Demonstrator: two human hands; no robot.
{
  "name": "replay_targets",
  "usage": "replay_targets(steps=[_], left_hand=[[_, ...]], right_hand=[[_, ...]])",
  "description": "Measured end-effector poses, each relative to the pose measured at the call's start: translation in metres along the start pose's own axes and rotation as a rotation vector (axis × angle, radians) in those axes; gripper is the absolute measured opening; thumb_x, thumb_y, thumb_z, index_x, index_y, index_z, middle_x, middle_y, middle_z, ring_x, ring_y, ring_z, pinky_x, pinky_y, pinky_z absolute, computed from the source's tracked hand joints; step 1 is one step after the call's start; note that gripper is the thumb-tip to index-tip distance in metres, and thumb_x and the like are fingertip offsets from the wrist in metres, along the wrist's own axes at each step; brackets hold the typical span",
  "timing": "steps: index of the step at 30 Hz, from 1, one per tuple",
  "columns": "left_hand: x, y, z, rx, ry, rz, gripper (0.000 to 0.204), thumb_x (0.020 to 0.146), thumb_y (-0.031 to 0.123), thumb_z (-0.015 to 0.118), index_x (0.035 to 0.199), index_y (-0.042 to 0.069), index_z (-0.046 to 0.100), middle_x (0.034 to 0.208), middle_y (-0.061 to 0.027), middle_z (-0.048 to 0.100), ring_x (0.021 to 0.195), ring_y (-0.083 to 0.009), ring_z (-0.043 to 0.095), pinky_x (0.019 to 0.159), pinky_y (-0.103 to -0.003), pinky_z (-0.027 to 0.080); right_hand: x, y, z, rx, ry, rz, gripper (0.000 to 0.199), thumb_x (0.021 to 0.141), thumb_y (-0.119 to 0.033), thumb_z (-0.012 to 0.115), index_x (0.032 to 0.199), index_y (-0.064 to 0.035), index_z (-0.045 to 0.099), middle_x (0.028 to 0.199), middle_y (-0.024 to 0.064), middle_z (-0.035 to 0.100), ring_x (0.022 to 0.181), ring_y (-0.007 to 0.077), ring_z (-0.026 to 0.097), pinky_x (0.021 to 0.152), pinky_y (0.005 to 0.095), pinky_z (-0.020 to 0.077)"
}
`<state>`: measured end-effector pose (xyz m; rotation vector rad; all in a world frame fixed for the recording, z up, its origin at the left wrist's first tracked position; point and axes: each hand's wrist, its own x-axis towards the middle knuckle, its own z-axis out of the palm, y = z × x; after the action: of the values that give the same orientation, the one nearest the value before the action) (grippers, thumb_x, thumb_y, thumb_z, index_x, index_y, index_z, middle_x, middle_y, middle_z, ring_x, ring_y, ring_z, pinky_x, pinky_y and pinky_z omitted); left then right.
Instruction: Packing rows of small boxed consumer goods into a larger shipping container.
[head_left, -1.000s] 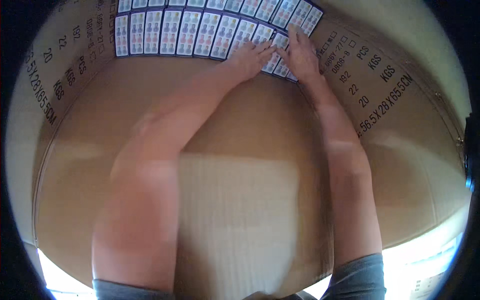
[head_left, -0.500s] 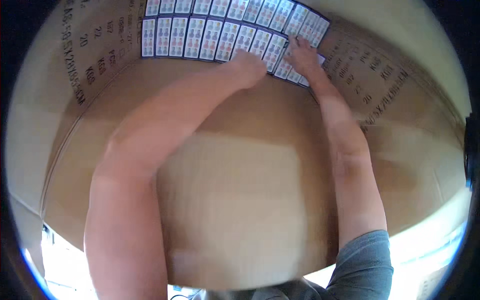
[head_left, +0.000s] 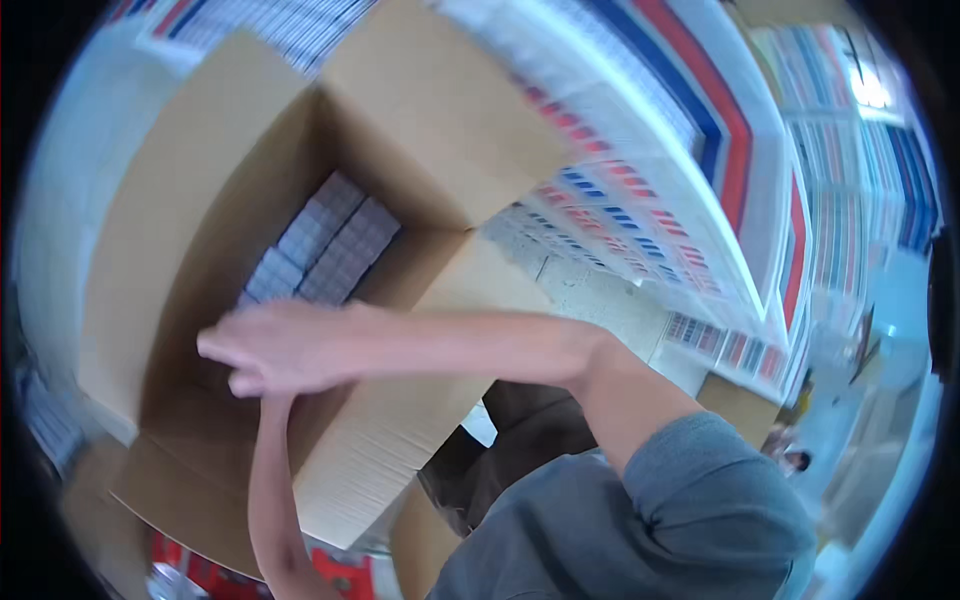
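A deep cardboard box [head_left: 215,200] stands with its flaps spread. Small pale packs [head_left: 345,245] lie in two rows against each other at its far end. My right arm reaches across the box, and my right hand [head_left: 285,345] hovers over the opening, in front of the nearer packs. It is blurred, but its thumb and a finger are apart and nothing shows between them. My left forearm [head_left: 272,480] rises from the lower edge into the box. My left hand is hidden behind the right one, so what it touches cannot be seen.
Tall stacks of white sheets with red and blue blocks [head_left: 640,210] stand to the right of the box. More packs in rows [head_left: 265,35] lie beyond it. Red items [head_left: 345,570] sit below its near flap. A person [head_left: 795,450] is far off at the right.
The view has swung from close inside a box with rows of packs to a wider look from above. Both hands have left those far rows; my right hand now crosses over my left.
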<state>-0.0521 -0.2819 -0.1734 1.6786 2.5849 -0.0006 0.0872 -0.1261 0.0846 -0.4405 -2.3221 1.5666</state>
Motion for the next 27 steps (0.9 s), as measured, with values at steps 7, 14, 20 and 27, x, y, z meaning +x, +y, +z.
replay_targets(steps=[7, 14, 20, 27], left_hand=[[0.076, 0.156, -0.049, -0.875, -0.479, 0.317, 0.025, 0.087, 0.010, 0.052, 0.104, -0.008, 0.055, 0.091, -0.0102, 0.062, 0.086, -0.0145, 0.059, 0.073, -0.027, 0.047], [0.108, 0.396, -0.160, -1.002, -0.226, 0.565, 0.028, 0.085, 0.006, 0.055, 0.111, -0.004, 0.054, 0.101, -0.0133, 0.061, 0.096, -0.0167, 0.058, 0.084, -0.028, 0.044], [0.175, 0.543, -0.097, -0.518, -0.218, 0.831, 0.038, 0.076, 0.017, 0.061, 0.108, -0.003, 0.055, 0.099, -0.0214, 0.060, 0.092, -0.0320, 0.059, 0.079, -0.035, 0.045], [0.266, 0.544, 0.033, 0.000, -0.535, 0.562, 0.049, 0.070, 0.031, 0.064, 0.102, -0.006, 0.055, 0.100, -0.0234, 0.059, 0.096, -0.0326, 0.057, 0.080, -0.036, 0.045]], right_hand=[[-0.250, 0.090, -0.070, -0.502, 0.757, 0.203, 0.035, 0.072, -0.012, 0.066, 0.105, -0.0044, 0.056, 0.099, 0.0098, 0.061, 0.085, 0.0238, 0.060, 0.075, 0.0320, 0.0486], [-0.508, 0.234, -0.212, -0.275, 1.045, 0.894, 0.032, 0.083, -0.017, 0.058, 0.107, 0.0030, 0.056, 0.095, 0.0098, 0.063, 0.083, 0.0124, 0.059, 0.074, 0.0277, 0.0468], [-0.616, 0.387, -0.207, -0.084, 0.603, 1.233, 0.043, 0.073, -0.025, 0.066, 0.106, 0.0014, 0.057, 0.091, 0.0170, 0.065, 0.083, 0.0263, 0.064, 0.076, 0.0343, 0.0487], [-0.576, 0.476, -0.182, 0.105, 0.538, 1.172, 0.043, 0.074, -0.024, 0.065, 0.105, 0.0037, 0.057, 0.092, 0.0186, 0.064, 0.085, 0.0274, 0.063, 0.075, 0.0337, 0.0491]])
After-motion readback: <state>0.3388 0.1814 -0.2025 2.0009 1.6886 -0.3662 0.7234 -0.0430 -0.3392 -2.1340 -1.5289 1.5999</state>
